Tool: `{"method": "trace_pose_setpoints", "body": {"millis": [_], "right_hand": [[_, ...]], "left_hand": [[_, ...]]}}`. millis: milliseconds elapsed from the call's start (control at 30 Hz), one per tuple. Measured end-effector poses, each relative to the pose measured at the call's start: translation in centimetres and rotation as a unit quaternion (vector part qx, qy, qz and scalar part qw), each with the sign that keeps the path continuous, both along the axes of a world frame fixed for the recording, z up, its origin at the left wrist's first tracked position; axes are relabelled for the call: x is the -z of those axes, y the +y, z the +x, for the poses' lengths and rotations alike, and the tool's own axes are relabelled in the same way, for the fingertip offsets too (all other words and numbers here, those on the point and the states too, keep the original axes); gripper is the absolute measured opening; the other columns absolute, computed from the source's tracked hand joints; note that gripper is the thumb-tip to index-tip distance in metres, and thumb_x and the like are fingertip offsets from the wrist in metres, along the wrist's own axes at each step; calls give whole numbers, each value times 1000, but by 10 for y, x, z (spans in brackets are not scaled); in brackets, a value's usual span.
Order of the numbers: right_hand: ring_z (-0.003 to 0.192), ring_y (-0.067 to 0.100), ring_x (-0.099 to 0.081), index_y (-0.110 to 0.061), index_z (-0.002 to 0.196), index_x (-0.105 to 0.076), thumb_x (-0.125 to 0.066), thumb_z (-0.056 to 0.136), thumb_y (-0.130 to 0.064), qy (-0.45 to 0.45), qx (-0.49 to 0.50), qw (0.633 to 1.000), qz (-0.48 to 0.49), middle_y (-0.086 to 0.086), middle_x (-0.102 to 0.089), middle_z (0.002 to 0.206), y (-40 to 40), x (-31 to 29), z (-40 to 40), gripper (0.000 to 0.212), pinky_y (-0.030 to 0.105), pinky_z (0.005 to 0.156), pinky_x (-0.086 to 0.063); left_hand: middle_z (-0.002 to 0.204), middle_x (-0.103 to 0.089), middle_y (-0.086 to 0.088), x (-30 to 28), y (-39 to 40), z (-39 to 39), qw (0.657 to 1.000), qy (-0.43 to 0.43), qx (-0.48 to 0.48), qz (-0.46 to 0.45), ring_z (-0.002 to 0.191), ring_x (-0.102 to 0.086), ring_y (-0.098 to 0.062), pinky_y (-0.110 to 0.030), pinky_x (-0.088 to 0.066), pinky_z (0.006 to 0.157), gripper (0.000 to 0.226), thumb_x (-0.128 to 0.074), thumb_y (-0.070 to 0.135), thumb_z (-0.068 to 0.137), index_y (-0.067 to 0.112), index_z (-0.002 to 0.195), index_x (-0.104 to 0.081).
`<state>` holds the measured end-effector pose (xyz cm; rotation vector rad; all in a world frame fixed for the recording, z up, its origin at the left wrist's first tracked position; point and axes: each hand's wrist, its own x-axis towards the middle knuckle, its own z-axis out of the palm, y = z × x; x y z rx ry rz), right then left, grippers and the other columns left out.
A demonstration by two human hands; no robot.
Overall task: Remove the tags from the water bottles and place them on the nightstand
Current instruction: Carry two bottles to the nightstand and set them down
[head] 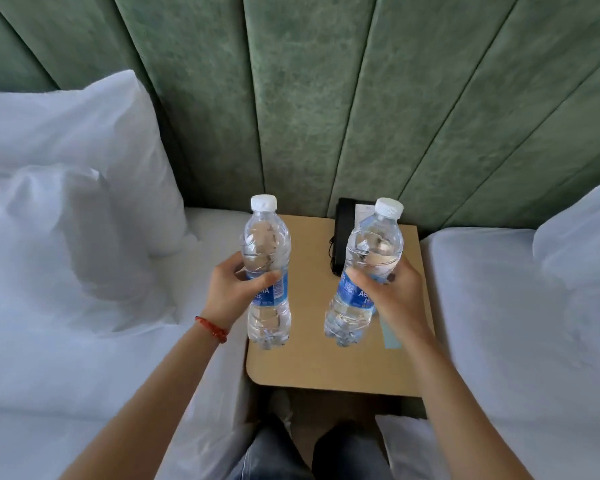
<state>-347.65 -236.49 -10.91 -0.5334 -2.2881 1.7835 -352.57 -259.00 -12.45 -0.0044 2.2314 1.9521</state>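
From the head view, both hands are wrapped around bottles held above the nightstand [326,368] — the left hand [234,291] grips the left bottle [266,271] upright, the right hand [392,289] grips the right bottle [364,271] tilted. No tags show on either bottle — likely ready to set down, clear of the black object [343,233] at the nightstand's rear.

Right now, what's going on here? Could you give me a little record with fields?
place: wooden nightstand between two white beds
left hand: grips left bottle, upright
right hand: grips right bottle, tilted
caps: both white, on
tags: none visible on either bottle
also on nightstand: black object at the back, pale blue card
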Motion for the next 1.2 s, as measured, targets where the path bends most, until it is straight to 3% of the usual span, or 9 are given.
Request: {"method": "trace_pose_setpoints", "body": {"millis": [133,267,467,600,733,867,1033,1200], "right_hand": [[76,2,-66,-33,81,-62,-81,65,-17,-5,3,1000,12,-16,-71,75,-3,13,-36,29,25,70,-52],[75,-3,-65,-31,84,-61,-82,64,-17,-17,3,1000,9,-20,-70,74,0,31,-70,33,22,69,-49],[89,11,-67,-13,104,-61,-82,61,-29,-26,-29,999,28,-3,-71,93,13,72,-120,51,36,82,-53],[83,0,-65,-14,102,-61,-83,62,-27,-36,-33,998,42,-9,-70,90,18,109,-148,48,22,76,-51],[82,-6,-63,-34,93,-56,-83,59,-32,-36,-24,998,44,-21,-67,87,18,144,-173,44,11,73,-47],[87,1,-64,-32,97,-55,-83,60,-28,-35,-10,999,31,-13,-68,92,17,179,-192,46,19,77,-48],[95,11,-64,-13,109,-57,-83,63,-23,-32,-5,999,30,2,-68,102,20,217,-214,54,30,83,-52],[96,12,-64,-10,114,-56,-83,62,-25,-37,-1,999,37,3,-67,104,21,243,-236,61,35,85,-53]], "left_hand": [[73,-71,19,11,-4,-33,1000,-5,16,1,73,-66,1,-11,-49,55,26,-74,4,71,24,83,-64],[85,-69,9,26,3,-65,1000,-5,12,-1,75,-66,2,-12,-51,58,28,-74,4,71,22,87,-62],[92,-67,5,67,17,-109,1000,-3,1,5,81,-66,0,-13,-52,62,35,-75,1,69,21,94,-60],[91,-68,5,102,23,-135,1000,-4,-27,-9,80,-67,-2,-16,-53,64,38,-76,0,67,24,92,-61],[89,-68,5,140,28,-155,997,-11,-73,-21,79,-66,-4,-20,-55,69,39,-78,-1,64,23,91,-62],[89,-68,6,171,34,-173,996,-5,-94,-14,78,-66,0,-16,-53,66,40,-78,-3,64,21,92,-62],[88,-67,8,206,44,-198,996,5,-93,-8,79,-66,0,-16,-53,68,43,-78,-2,63,27,90,-61],[87,-67,10,239,51,-218,996,8,-87,2,79,-65,1,-16,-52,70,43,-79,-3,63,26,89,-61]]}}
